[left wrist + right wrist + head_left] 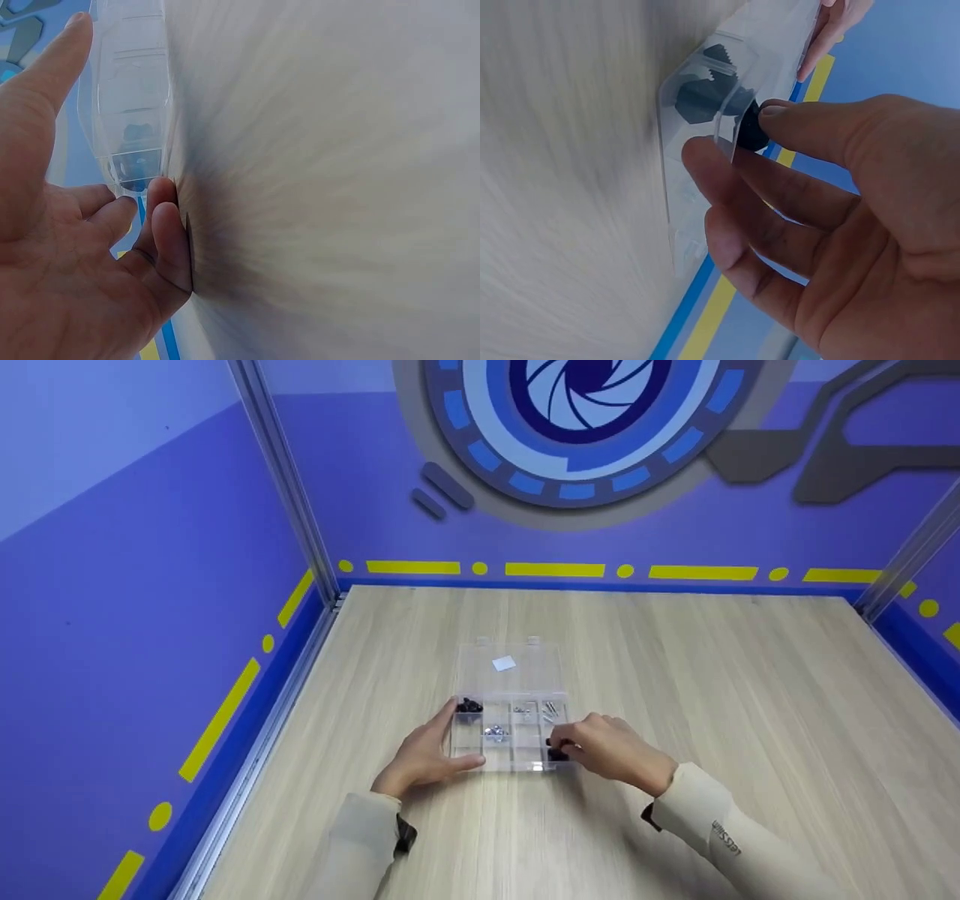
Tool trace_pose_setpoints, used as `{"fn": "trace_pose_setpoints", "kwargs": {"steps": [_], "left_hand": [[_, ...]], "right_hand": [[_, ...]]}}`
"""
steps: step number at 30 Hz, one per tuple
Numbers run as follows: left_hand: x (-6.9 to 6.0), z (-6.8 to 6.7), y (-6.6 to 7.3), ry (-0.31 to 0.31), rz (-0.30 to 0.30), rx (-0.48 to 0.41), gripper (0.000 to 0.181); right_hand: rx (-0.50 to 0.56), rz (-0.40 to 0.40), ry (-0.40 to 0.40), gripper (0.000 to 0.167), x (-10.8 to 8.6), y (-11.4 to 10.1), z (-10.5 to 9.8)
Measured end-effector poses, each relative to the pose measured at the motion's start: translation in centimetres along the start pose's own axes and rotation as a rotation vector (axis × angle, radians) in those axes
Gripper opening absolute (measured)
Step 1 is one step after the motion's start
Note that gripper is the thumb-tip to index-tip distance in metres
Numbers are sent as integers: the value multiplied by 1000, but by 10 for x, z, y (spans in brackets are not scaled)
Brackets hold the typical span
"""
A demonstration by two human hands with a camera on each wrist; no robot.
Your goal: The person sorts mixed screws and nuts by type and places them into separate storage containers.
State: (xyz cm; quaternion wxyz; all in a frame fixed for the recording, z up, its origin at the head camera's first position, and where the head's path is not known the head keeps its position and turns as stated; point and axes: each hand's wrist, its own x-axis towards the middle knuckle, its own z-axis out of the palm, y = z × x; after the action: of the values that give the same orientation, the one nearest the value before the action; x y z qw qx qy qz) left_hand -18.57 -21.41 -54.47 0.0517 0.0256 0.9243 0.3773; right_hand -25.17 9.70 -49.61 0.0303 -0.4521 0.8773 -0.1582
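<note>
A clear plastic compartment box (526, 746) lies on the table with its lid folded back. My left hand (426, 754) rests against the box's left side, thumb stretched along the front edge and fingers along the side. At the front right compartment, my right hand (611, 748) pinches a black screw (751, 129) between thumb and fingers, at the box wall. Other black screws (697, 101), one with visible thread, lie in that compartment. Small black parts (469, 706) fill the back left compartment. Shiny small metal pieces (496, 732) lie in a middle one, and silver screws (550, 709) at back right.
The transparent lid (480, 675) lies flat behind the box, with a white label (504, 663) on it. Wood-grain table (720, 697) surrounds the box. Blue-purple walls (187, 547) with yellow marks stand behind and at the sides.
</note>
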Motion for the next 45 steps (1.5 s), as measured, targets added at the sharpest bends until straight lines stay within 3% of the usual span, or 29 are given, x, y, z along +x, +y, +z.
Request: {"fn": "trace_pose_setpoints", "kwargs": {"steps": [8,18,35,45], "left_hand": [[0,0,1,-3,-9,-11,117],[1,-1,1,-7,-12,-12,117],[0,0,1,-11,-24,-18,118],[1,0,0,-7,-8,-10,118]], "right_hand": [[0,6,32,13,-4,0,-7],[-27,-55,106,10,-9,6,-12],[11,-68,76,12,-14,13,-12],[-22,-19,51,20,-41,38,-23]]}}
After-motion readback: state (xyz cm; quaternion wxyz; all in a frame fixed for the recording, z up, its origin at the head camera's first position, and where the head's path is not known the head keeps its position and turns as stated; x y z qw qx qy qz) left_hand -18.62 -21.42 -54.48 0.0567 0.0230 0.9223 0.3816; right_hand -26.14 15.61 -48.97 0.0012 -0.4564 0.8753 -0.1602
